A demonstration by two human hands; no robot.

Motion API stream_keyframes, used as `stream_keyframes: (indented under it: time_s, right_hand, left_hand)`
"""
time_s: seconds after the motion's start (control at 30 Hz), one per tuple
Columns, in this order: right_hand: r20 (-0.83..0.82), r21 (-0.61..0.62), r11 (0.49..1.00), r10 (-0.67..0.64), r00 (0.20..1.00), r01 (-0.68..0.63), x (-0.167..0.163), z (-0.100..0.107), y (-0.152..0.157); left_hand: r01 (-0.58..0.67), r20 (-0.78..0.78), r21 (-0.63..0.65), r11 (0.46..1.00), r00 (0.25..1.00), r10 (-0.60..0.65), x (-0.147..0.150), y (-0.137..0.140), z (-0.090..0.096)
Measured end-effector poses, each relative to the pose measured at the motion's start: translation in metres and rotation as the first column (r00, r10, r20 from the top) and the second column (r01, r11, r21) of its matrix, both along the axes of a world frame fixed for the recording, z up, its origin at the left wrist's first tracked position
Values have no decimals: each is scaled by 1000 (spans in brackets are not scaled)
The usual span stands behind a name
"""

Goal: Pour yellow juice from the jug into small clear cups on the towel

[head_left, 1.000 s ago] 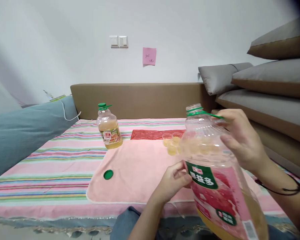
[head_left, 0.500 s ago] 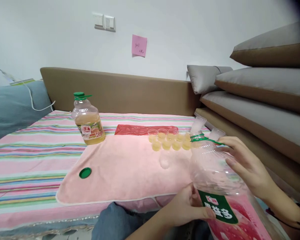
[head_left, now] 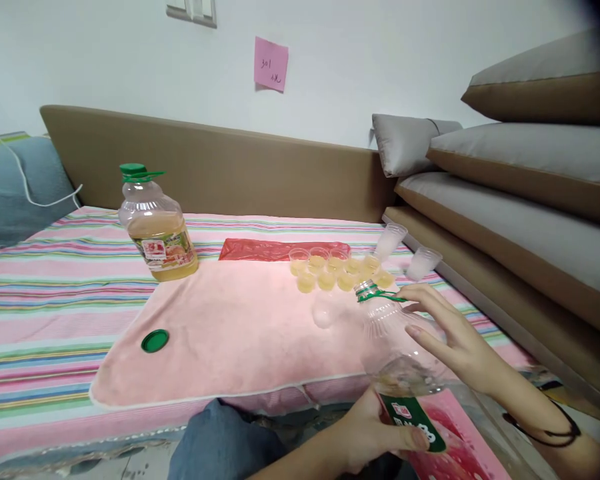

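Note:
A large clear juice bottle [head_left: 405, 367] with a green-and-pink label leans to the left in front of me, its mouth uncapped. My left hand [head_left: 363, 430] is closed around its lower body, thumb over the green label. Near the neck, my right hand [head_left: 450, 340] grips the green carry ring and the shoulder, fingers bent. Beyond the mouth stand several small clear cups [head_left: 326, 281] holding yellow liquid. One cup nearer to me [head_left: 323, 313] looks empty. Off to the left, a green cap [head_left: 155, 341] lies on the pink cloth.
A second juice bottle [head_left: 157, 233], capped and partly full, stands at the back left. Behind the cups lies a red plastic bag [head_left: 260, 250]. Stacked clear cups [head_left: 391, 241] and another stack [head_left: 424, 264] lie at the right, beside piled grey cushions [head_left: 510, 207].
The bottle has shifted left and slightly upright, both hands moving with it; its mouth now shows in front of the cups. My view has turned down and slightly right.

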State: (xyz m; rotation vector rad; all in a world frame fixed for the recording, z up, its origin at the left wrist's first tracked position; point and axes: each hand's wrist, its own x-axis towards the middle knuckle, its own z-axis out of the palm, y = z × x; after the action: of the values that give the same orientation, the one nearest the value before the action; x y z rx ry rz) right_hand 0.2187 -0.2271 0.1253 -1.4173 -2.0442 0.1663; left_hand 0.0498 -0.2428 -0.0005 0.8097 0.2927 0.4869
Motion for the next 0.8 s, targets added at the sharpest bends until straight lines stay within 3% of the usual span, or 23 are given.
stream_keyframes:
  time_s: [0.23,0.8]
  right_hand:
    - [7,-97,992,80,997,-79,-4,0,9]
    - [51,-141,985,112,992,-104,-18,13,17]
  left_hand:
    - [-12,-62,-76,997,998,7,1,-9,-1]
    - [-6,10,-188,982,1000,8,-2,-13,5]
